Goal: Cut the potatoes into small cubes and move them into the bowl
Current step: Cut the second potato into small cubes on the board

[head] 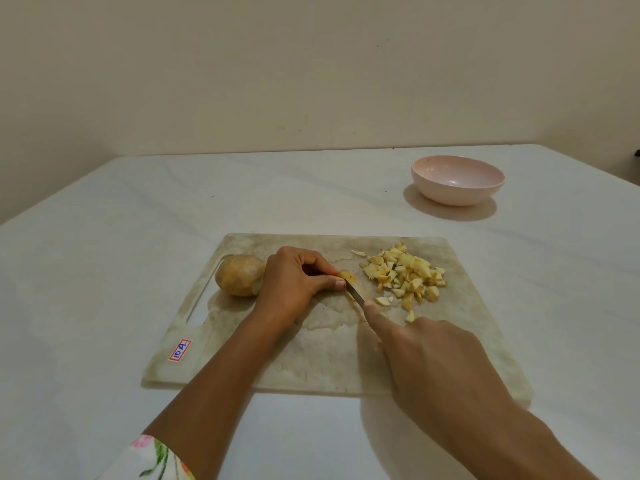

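Your left hand [294,282] sits mid-board with its fingers curled, pinching a small potato piece [347,277] between thumb and fingertips. The piece rests on the board [311,358]. Your right hand [433,358] comes in from 5 o'clock and holds the knife [356,295]. Its forefinger lies along the back of the blade, and the handle is hidden under your palm. The blade tip meets the piece just beside your left thumb.

A whole potato [240,275] lies at 9 o'clock of your left hand, touching it. The cubes [407,275] are heaped on the board at 3 o'clock of the piece, with a few strays near the blade. The bowl [457,180] stands on the table [104,237], off the board at 1 o'clock and well apart from the cubes. No cubes show in it. A sticker [180,349] marks the board's 8 o'clock corner.
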